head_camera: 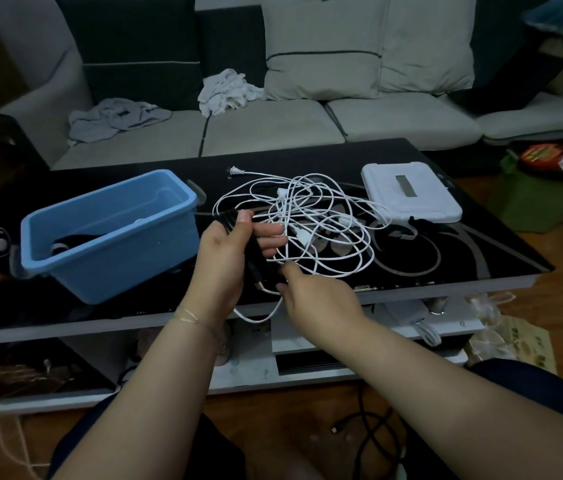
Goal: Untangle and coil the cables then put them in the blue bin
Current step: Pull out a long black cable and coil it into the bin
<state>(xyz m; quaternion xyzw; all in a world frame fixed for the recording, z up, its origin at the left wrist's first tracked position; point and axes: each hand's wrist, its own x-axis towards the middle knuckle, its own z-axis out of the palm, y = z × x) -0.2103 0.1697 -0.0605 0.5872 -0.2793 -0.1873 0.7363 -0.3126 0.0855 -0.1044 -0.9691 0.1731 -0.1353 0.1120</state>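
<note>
1. The left hand (228,252) has its fingers curled around a black cable (250,251), palm up.
2. The right hand (318,299) pinches that cable's near end.
3. White cables (311,223) lie tangled just beyond.
4. The blue bin (110,233) sits left on the table (481,251).

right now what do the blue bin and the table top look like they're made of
Blue bin: looks like moulded plastic, with smooth matte walls, a rolled rim and even colour. Table top: probably glossy black glass, since it shines and has a printed swirl pattern, though lacquer can't be ruled out.
</note>
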